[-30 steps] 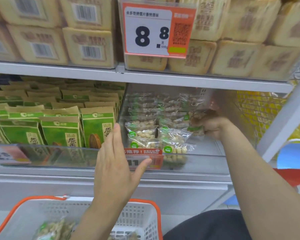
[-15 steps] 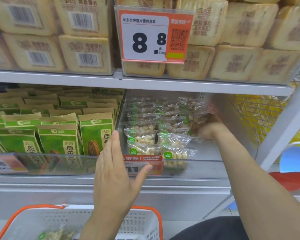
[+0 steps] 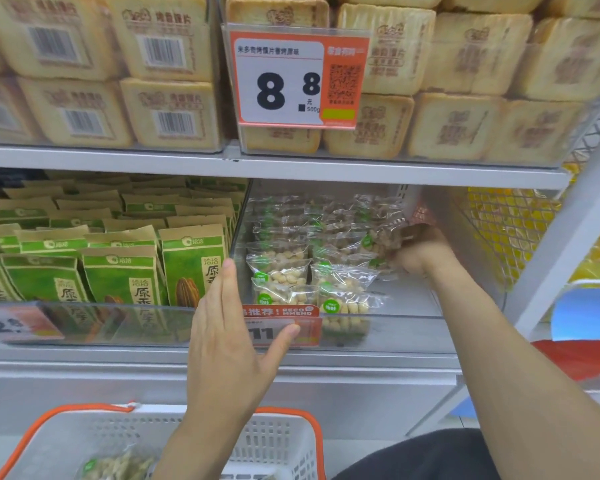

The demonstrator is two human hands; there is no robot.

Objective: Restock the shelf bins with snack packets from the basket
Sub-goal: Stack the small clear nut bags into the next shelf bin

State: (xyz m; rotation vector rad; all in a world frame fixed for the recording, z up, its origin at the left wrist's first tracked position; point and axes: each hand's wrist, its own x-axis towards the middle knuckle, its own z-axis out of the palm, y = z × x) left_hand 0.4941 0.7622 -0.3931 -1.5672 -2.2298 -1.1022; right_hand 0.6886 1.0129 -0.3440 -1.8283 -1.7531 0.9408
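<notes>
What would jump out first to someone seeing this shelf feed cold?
The big orange-and-white price tag reading 8.8 hangs front and centre on the upper shelf. Below it, the right hand reaches deep into the clear bin, gripping a clear snack packet beside the standing rows, while the left hand hovers flat and open at the bin's front. At bottom left sits the orange-rimmed white basket.
</notes>
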